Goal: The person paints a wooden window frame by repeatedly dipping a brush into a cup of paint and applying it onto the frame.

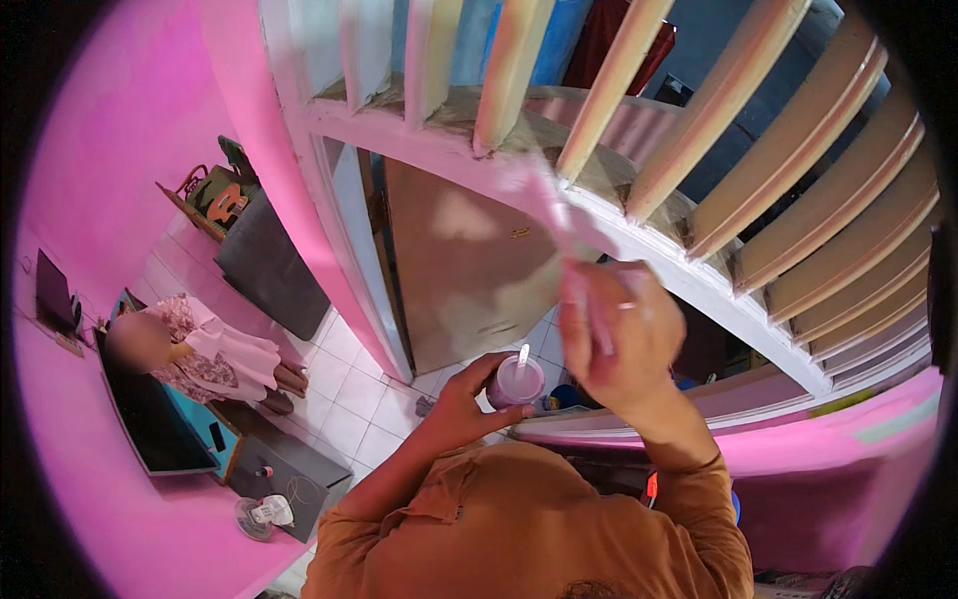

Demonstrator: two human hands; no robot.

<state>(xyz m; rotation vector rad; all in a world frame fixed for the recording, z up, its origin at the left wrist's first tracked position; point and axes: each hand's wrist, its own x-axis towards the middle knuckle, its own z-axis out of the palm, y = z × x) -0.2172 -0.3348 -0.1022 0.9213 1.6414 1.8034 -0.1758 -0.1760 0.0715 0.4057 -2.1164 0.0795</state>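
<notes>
My right hand point(624, 334) is closed round the handle of a paintbrush point(555, 210), blurred by motion. Its bristle end is up against the pink-and-white ledge point(449, 148) below a row of cream slats point(599, 85). Lower down, my left hand point(461, 407) wraps round a small cup point(518, 396) holding pale pinkish liquid that looks like paint. A light-coloured stick or spoon handle point(523, 355) pokes up out of the cup.
A brown door point(454, 265) stands below the ledge, over white floor tiles point(349, 399). To the left, another person point(225, 349) in a patterned top stands by a large television point(140, 394). A grey sofa-like block point(269, 265), a chair point(210, 195) and a fan point(261, 514) are there too.
</notes>
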